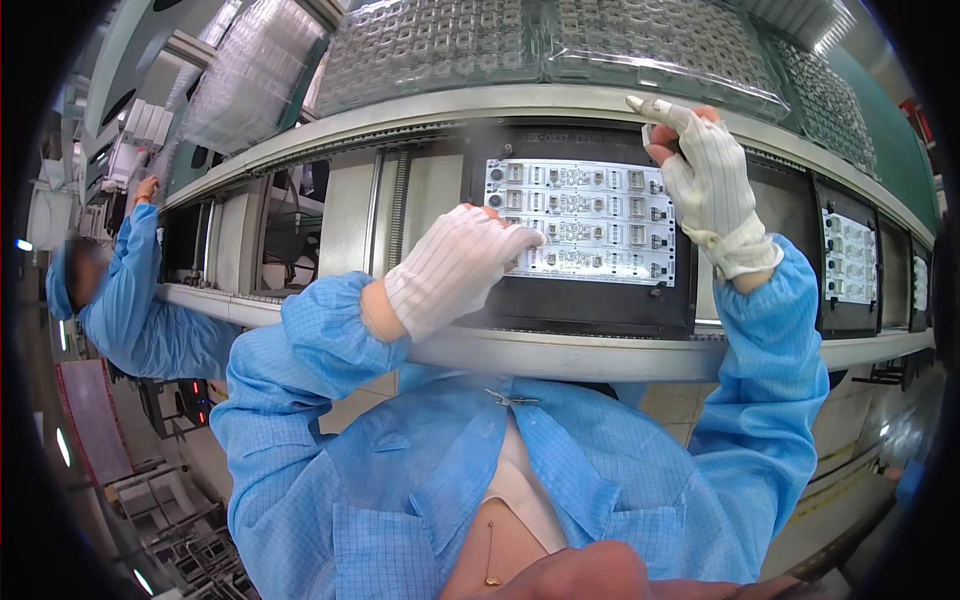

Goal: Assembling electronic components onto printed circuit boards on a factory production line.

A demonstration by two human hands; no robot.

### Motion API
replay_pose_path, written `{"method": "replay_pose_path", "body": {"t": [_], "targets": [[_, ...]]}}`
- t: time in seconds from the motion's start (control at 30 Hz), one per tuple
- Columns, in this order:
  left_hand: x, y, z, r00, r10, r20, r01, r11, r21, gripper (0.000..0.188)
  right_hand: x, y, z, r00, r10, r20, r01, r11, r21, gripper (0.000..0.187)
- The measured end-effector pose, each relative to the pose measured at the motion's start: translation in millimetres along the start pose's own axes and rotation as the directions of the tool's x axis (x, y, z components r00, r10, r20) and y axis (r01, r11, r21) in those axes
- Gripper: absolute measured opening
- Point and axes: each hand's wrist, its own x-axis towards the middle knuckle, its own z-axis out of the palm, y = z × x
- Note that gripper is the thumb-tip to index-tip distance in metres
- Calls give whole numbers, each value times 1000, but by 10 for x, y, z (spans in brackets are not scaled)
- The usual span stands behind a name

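Observation:
A white circuit board panel [590, 215] with rows of small components lies in a black carrier plate [600, 305] on the conveyor in front of me. Over the panel's left edge is my left hand [455, 265], in a striped white glove with bare fingertips. Its fingers are curled and pressed together; whatever they pinch is hidden. My right hand [712, 185], gloved the same way, is raised at the panel's upper right corner. Between its thumb and index finger shows a small pale part [647, 135], too small to name.
Clear plastic trays [660, 50] of small parts stand beyond the far rail [440, 107]. More tray stacks [255, 75] are at the far left. Another carrier with a board [849, 257] sits on the conveyor to the right. A co-worker in blue [150, 310] is at the left.

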Motion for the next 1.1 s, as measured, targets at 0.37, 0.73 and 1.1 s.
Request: {"method": "replay_pose_path", "body": {"t": [0.37,0.73,1.1], "targets": [[4,-90,-96,999,-21,-34,14,980,-199,39,-330,-442,-182,976,164,141,-186,970,160,52],[-33,-139,-74,999,-16,-31,11,988,-153,35,-495,-567,-251,963,189,193,-222,961,166,53],[86,-108,-177,999,-6,47,11,995,-102,34,-553,-592,-171,949,228,219,-271,944,188,55]]}}
